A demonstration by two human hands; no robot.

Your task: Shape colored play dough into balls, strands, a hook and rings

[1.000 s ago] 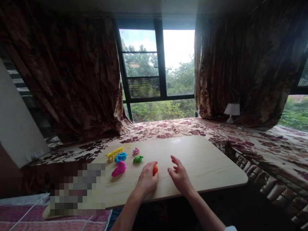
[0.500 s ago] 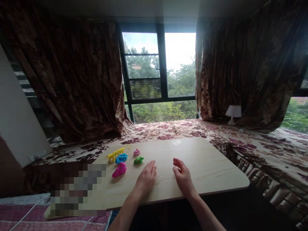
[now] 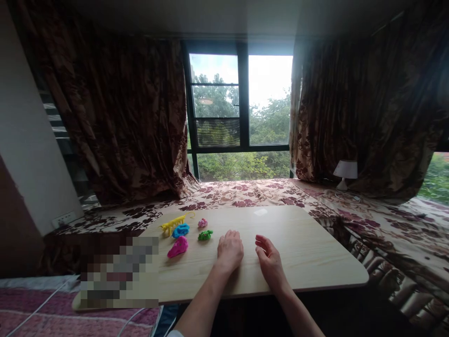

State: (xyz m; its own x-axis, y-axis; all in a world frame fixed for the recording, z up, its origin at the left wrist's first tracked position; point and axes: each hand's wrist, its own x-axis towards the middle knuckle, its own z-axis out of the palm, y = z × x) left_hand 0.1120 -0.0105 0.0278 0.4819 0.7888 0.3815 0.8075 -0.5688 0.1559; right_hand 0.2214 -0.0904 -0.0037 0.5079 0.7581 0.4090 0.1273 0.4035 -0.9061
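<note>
Lower centre, I see the left hand (image 3: 230, 252) palm-down over the table (image 3: 308, 252); whether its fingers pinch anything I can't tell. The right hand (image 3: 269, 257) curves loosely, thumb apart. Left of both sits the green figure (image 3: 205, 235), then 4 other toys (image 3: 180, 230); pixelation (image 3: 119, 271) hides the lower left.

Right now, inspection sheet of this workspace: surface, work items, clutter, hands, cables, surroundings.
Surface: pale wood-grain table; left part pixelated.
Work items: small green lumpy figure, nearest the left hand, not touching.
Clutter: yellow plastic-looking four-legged figure, crumpled blue lump, irregular magenta lump, small pink figure.
Hands: left palm-down, anything under it hidden; right hand half-curled, nothing seen in it.
Cables: thin white cord on pink bedding; second cord beside white-shaded lamp.
Surroundings: dark-framed window, brown patterned curtains, floral cloth.
</note>
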